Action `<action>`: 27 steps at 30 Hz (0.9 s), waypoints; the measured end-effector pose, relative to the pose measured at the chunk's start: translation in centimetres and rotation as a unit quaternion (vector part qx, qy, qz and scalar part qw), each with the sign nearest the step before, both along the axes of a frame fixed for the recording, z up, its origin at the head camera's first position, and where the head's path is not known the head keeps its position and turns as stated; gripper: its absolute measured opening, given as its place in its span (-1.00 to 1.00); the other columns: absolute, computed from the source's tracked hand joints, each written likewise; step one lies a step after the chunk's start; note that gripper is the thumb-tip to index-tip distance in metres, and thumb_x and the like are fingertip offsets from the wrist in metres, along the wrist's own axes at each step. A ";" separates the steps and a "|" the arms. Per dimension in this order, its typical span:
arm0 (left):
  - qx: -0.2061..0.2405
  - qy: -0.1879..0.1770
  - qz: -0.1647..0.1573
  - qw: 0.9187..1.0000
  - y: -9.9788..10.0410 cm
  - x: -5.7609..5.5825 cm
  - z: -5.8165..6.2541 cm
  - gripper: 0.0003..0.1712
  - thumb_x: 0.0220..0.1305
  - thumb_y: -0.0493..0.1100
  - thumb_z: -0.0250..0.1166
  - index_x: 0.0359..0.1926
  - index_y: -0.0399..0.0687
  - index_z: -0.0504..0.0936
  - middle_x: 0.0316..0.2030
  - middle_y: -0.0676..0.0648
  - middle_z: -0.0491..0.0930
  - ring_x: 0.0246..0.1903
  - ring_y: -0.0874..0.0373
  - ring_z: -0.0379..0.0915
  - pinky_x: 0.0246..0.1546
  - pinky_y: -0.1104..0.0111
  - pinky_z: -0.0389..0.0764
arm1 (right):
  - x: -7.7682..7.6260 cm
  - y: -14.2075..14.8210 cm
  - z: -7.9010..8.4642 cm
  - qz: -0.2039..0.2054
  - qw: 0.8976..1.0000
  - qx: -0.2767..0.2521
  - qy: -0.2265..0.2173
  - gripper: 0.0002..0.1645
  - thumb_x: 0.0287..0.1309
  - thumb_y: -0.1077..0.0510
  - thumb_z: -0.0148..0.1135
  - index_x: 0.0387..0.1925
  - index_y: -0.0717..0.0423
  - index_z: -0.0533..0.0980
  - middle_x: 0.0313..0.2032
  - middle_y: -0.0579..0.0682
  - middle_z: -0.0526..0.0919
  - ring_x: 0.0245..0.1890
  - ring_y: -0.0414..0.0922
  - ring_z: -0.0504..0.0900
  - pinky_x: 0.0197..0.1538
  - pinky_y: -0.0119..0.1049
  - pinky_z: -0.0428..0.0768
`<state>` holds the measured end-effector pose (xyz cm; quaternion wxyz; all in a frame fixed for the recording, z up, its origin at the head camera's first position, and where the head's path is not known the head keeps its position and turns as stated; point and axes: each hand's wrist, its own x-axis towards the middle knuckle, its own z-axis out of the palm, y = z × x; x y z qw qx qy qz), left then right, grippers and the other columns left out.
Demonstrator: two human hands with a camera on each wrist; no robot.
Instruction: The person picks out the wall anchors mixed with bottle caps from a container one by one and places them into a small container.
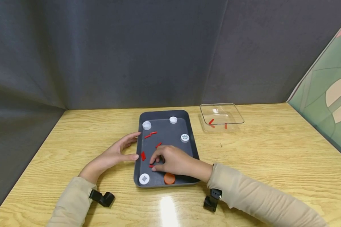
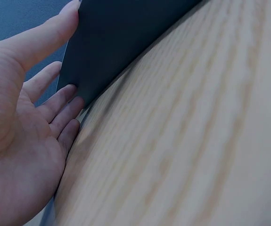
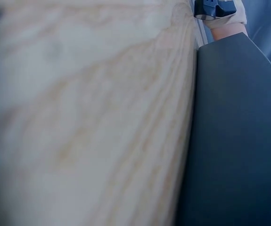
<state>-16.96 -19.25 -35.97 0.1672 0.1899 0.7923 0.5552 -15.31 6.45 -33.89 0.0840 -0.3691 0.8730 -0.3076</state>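
A dark grey tray (image 1: 167, 148) lies on the wooden table, with several small red sticks in it. My right hand (image 1: 171, 160) reaches over its near half and pinches one red stick (image 1: 151, 165) between thumb and fingertips. Farther up the tray lie another red stick (image 1: 158, 145) and an end-to-end pair (image 1: 148, 136). Some red sticks (image 1: 143, 156) sit close together by the left wall. My left hand (image 1: 113, 156) is at the tray's left side, its fingers fairly straight and its thumb at the rim; the left wrist view shows this hand (image 2: 27, 132) beside the outer wall.
In the tray are an orange cap (image 1: 169, 178), a white cap with a square code (image 1: 144, 179), a printed white cap (image 1: 184, 137) and two white caps at the far end, one being this cap (image 1: 173, 119). A clear box (image 1: 236, 118) holding a few red sticks stands back right.
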 end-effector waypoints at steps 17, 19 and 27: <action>0.013 -0.009 0.006 1.000 0.1 -0.1 -0.3 -0.07 0.21 -0.16 0.44 0.51 0.02 0.15 0.46 -0.19 0.13 0.42 -0.21 0.00 0.38 -0.19 -0.02 | -0.1 -0.2 -0.2 0.003 1.000 0.022 0.016 -0.88 0.02 0.03 0.55 -0.48 -0.15 0.69 -0.47 -0.26 0.50 -0.41 -0.32 0.45 -0.29 -0.43 0.46; 0.013 -0.009 0.005 1.000 0.1 -0.2 -0.3 -0.07 0.21 -0.16 0.44 0.51 0.02 0.15 0.46 -0.19 0.14 0.42 -0.21 0.00 0.38 -0.19 -0.02 | -0.1 -0.2 -0.2 0.001 1.000 0.023 0.014 -0.87 0.02 0.03 0.55 -0.49 -0.15 0.69 -0.47 -0.26 0.50 -0.40 -0.32 0.45 -0.28 -0.43 0.46; 0.016 -0.010 0.005 1.000 0.1 -0.2 -0.4 -0.06 0.20 -0.16 0.44 0.51 0.02 0.15 0.46 -0.19 0.13 0.42 -0.22 0.00 0.38 -0.19 -0.02 | -0.1 -0.1 0.0 0.002 1.000 0.021 0.011 -0.89 0.03 0.04 0.53 -0.49 -0.14 0.70 -0.46 -0.30 0.49 -0.40 -0.30 0.47 -0.29 -0.44 0.47</action>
